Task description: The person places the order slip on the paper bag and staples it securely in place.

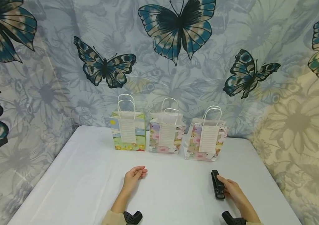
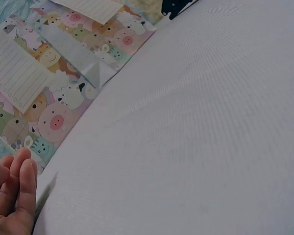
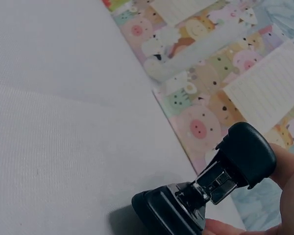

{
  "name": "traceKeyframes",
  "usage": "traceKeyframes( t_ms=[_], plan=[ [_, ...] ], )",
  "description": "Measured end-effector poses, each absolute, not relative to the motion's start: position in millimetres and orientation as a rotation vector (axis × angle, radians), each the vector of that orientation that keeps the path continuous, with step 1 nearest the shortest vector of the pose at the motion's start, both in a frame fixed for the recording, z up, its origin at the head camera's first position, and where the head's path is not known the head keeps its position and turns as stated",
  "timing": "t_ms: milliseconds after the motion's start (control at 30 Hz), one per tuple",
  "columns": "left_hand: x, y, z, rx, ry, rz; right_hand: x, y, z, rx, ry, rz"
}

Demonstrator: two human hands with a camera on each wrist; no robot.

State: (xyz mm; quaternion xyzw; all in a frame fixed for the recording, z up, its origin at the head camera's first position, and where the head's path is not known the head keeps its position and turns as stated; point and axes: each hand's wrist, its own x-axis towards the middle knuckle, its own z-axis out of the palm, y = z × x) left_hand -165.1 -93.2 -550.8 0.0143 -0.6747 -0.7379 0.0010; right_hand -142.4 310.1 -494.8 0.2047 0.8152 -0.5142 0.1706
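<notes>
My right hand (image 1: pixel 233 189) grips a black stapler (image 1: pixel 218 186) from its right side, over the front right of the table. In the right wrist view the stapler (image 3: pixel 161 210) shows its shiny metal inner parts, with fingers and thumb at its right. My left hand (image 1: pixel 133 177) holds nothing; its fingers are loosely bent above the cloth. Three paper gift bags stand upright behind the hands: a green meadow bag (image 1: pixel 117 145), a middle bag with cartoon animals (image 1: pixel 154 140) and a matching animal bag (image 1: pixel 193 151) on the right. Each has a lined white paper on its front.
A white cloth covers the table (image 1: pixel 72 175). White looped handles (image 1: pixel 126 95) rise from the bags. Close behind the table hangs a butterfly-patterned backdrop (image 1: pixel 176 78), which also runs along both sides. A black wrist device (image 1: pixel 133 217) sits at each wrist.
</notes>
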Motion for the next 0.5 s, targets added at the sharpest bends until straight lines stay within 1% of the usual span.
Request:
traceKeyframes(
  t_ms=[267, 500],
  plan=[
    [-164.4, -92.2, -551.0, 0.038, -2.101, -2.337, -135.2, 305.4, -487.5, 0.710, 2.379, -1.402],
    [-164.1, -92.3, -549.6, 0.058, -2.090, -2.346, -132.7, 307.2, -485.1, 0.756, 2.484, -1.314]
  ],
)
